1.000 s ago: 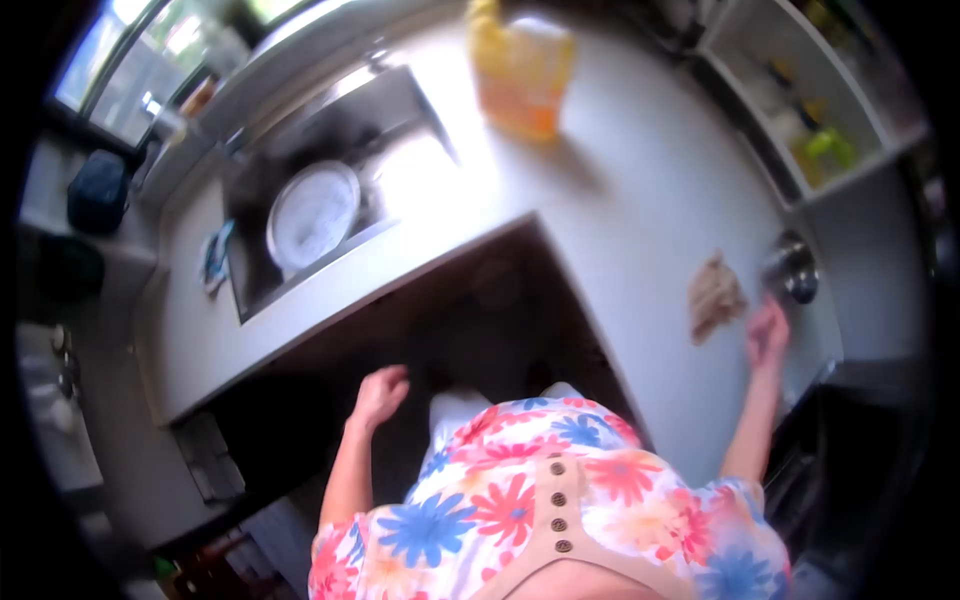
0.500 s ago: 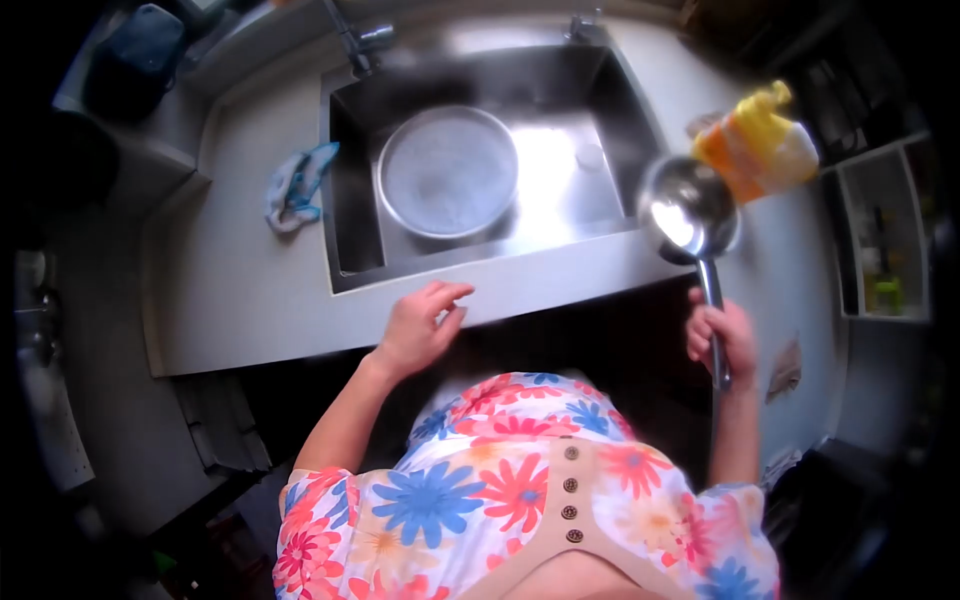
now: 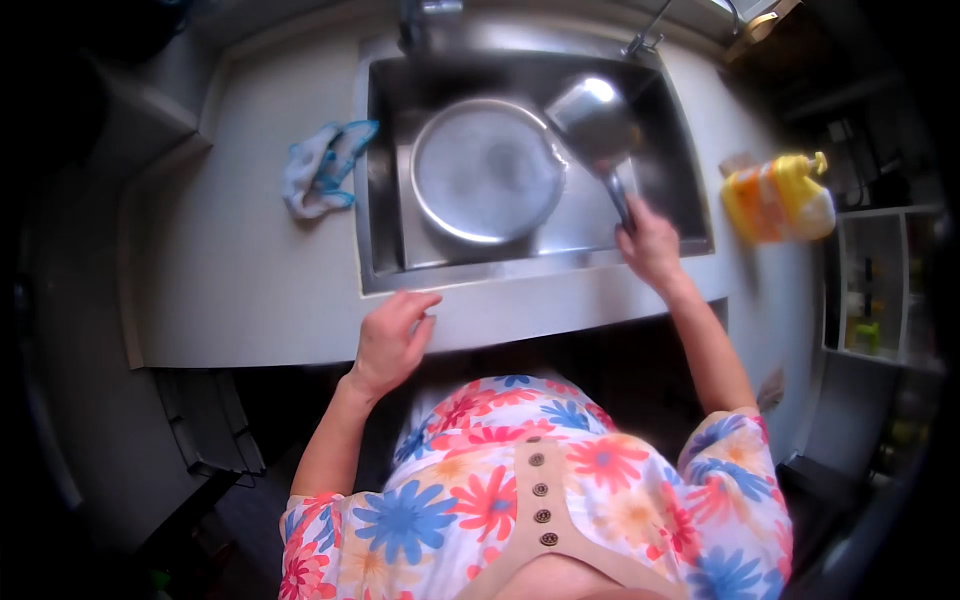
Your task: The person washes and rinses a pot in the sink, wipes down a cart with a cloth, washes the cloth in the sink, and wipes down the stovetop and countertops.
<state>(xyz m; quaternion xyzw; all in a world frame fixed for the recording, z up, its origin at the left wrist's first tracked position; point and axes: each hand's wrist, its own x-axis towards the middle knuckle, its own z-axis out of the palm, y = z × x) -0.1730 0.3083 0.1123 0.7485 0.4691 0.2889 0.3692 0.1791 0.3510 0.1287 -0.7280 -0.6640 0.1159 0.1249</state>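
Note:
My right hand [image 3: 652,245] is closed round the handle of a shiny metal ladle [image 3: 590,115] with a large, deep bowl. The ladle is tilted over the right part of the steel sink [image 3: 400,270], its bowl close to the rim of a round metal basin [image 3: 487,170]. Whether the two touch, I cannot tell. The basin stands in the left part of the sink, grey and cloudy inside. My left hand [image 3: 393,340] holds nothing, fingers loosely bent and thumb apart, at the counter's front edge below the sink.
Left of the sink, a crumpled blue-and-white cloth [image 3: 322,170] lies on the counter [image 3: 230,270]. A yellow-and-orange pump bottle [image 3: 780,198] stands to the right. Behind the sink are a dark faucet [image 3: 415,25] and a slim tap [image 3: 645,42]. Shelves [image 3: 875,285] are at far right.
My right hand has carried the ladle left, from over the right counter to above the sink. My left hand has shifted slightly left and down. The view has turned a little.

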